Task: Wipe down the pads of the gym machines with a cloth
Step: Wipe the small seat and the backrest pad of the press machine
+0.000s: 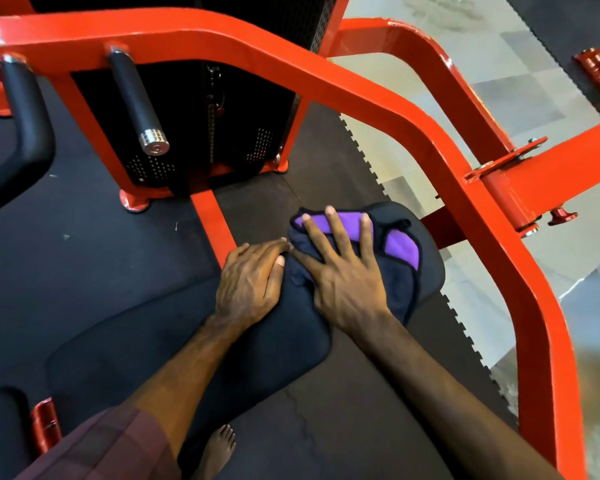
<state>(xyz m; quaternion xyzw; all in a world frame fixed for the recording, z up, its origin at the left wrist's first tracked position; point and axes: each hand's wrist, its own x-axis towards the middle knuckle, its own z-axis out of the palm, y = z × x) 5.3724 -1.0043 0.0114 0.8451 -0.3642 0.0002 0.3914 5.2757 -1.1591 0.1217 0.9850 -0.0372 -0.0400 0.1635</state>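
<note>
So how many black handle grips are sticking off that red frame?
2. One chrome-capped grip hangs below the red frame at upper centre; another grip at far left. More may lie out of view.

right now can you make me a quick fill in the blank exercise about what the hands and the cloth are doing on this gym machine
1. The right hand presses flat with spread fingers on the ____ and dark cloth.
2. The cloth lies on a black ____ of the machine.
3. The left hand rests on the pad to the ____ of the cloth.
4. The curved frame arching over the pad is painted ____.

Missing words: purple; pad; left; red
</note>
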